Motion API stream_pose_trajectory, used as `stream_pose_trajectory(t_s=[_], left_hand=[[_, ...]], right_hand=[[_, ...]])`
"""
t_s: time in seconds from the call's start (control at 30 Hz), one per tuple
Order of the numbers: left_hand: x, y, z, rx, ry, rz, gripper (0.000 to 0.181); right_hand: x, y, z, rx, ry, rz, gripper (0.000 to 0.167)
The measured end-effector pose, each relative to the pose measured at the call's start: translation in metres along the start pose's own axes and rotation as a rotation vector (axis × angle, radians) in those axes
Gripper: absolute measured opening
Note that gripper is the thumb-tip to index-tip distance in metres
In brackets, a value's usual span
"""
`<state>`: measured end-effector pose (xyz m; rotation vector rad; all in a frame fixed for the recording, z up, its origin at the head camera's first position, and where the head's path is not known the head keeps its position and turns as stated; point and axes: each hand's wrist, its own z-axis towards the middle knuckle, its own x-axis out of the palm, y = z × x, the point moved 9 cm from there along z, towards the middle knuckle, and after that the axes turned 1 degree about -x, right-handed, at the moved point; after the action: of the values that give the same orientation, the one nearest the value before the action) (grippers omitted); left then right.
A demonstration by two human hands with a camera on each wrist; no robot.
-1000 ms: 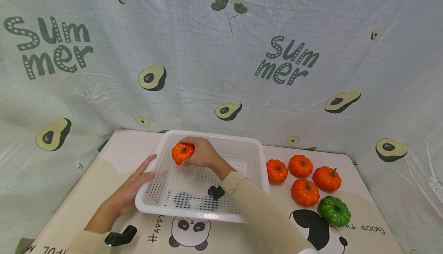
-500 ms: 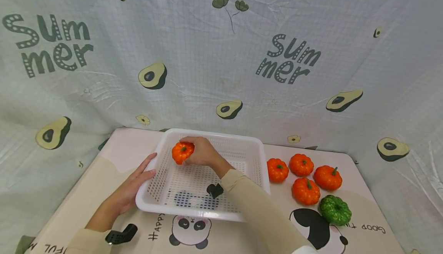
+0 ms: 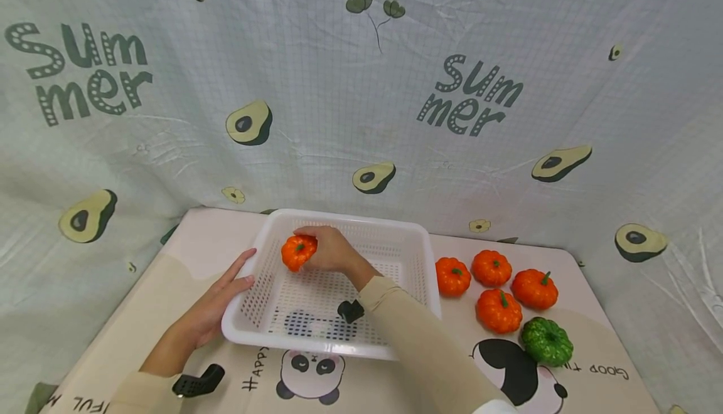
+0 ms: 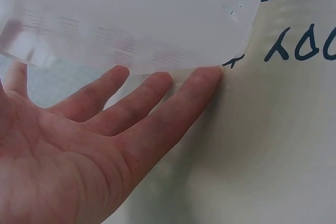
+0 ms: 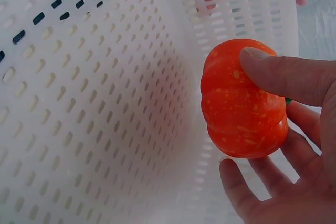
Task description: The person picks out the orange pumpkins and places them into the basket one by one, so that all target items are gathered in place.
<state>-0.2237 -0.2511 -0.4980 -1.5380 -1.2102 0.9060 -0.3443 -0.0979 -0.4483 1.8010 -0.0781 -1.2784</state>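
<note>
A small orange pumpkin (image 3: 297,253) with a green stem is over the far left part of a white perforated plastic basket (image 3: 316,345). My right hand (image 3: 333,251) reaches into the basket and grips this pumpkin from the right. In the right wrist view, the thumb presses on the orange pumpkin (image 5: 236,103) while the fingers curve around its other side; a gap shows between it and the perforated surface. My left hand (image 3: 219,301) lies along the basket's left side. Its extended fingertips touch the basket wall (image 4: 131,24) in the left wrist view.
Right of the basket are several orange pumpkins (image 3: 499,312) and one green pumpkin (image 3: 546,342) on the panda-printed tabletop (image 3: 226,389). Behind the table hangs an avocado-printed curtain (image 3: 316,119). A black wrist device (image 3: 199,381) sits by the left forearm.
My right hand and its orange pumpkin have dropped very slightly within the basket. The left hand keeps its place at the basket's side.
</note>
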Motion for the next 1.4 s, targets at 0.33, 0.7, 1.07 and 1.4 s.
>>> stream_pose_trajectory(t_s=[0.33, 0.7, 1.07, 1.4], left_hand=[[0.0, 0.003, 0.001, 0.003, 0.001, 0.0, 0.068], [0.001, 0.002, 0.0, 0.0, -0.008, 0.013, 0.067], [0.002, 0.001, -0.001, 0.004, -0.021, 0.025, 0.068], [0.0, 0.0, 0.0, 0.005, -0.033, 0.038, 0.068]], right_hand=[[0.002, -0.002, -0.001, -0.018, 0.011, 0.019, 0.068], [0.005, -0.007, 0.0, -0.024, 0.022, 0.006, 0.068], [0.007, -0.009, 0.0, -0.022, 0.02, -0.036, 0.069], [0.012, -0.011, -0.002, 0.046, 0.037, -0.159, 0.073]])
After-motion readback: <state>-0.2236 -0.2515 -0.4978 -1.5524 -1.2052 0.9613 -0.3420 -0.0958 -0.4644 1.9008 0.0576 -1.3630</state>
